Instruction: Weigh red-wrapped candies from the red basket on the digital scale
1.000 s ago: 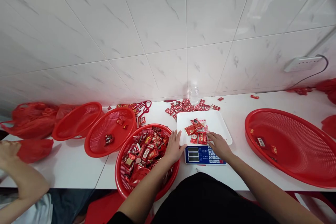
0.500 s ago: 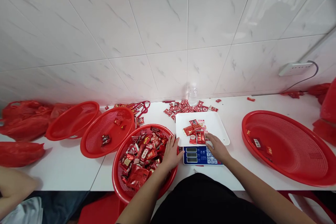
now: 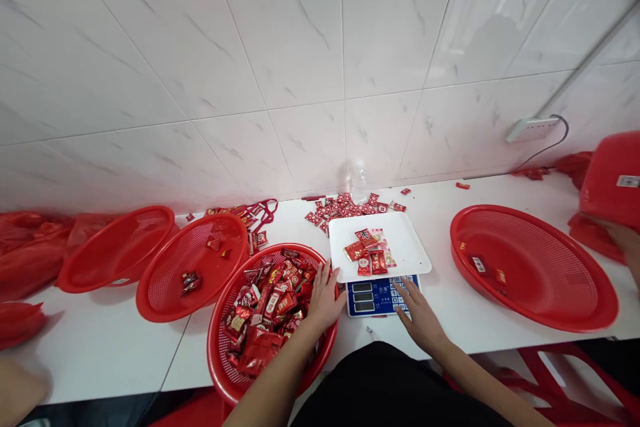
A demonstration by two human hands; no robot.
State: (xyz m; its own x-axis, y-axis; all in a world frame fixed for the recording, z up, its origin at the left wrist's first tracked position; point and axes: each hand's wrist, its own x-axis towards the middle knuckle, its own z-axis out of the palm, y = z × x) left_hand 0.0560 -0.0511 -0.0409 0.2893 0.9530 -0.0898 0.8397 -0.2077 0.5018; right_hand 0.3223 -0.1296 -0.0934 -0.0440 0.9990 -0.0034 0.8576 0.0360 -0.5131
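Several red-wrapped candies (image 3: 371, 251) lie together on the white tray (image 3: 410, 240) of a digital scale. Below the tray shows the scale's blue keypad panel (image 3: 367, 298). My right hand (image 3: 420, 317) is over the right part of this panel, fingers spread, with nothing in it. My left hand (image 3: 325, 300) rests between the scale and a red basket (image 3: 214, 340), at the basket's right rim and close to the tray's left edge. Its fingers are stretched out and it holds nothing. Assorted red candy packets (image 3: 270, 307) fill that basket.
Small red packets (image 3: 340, 210) are strewn behind the scale beside a clear bottle (image 3: 359, 180). Two red baskets stand at left, the nearer sieve (image 3: 170, 280) holding a few packets. A wide red basket (image 3: 540, 260) stands at right. Another person's arm (image 3: 623, 237) shows at far right.
My right hand has moved off the tray's front edge, down onto the keypad. My left hand stays beside the basket. The view has turned slightly right, and a person's arm has appeared at far right.
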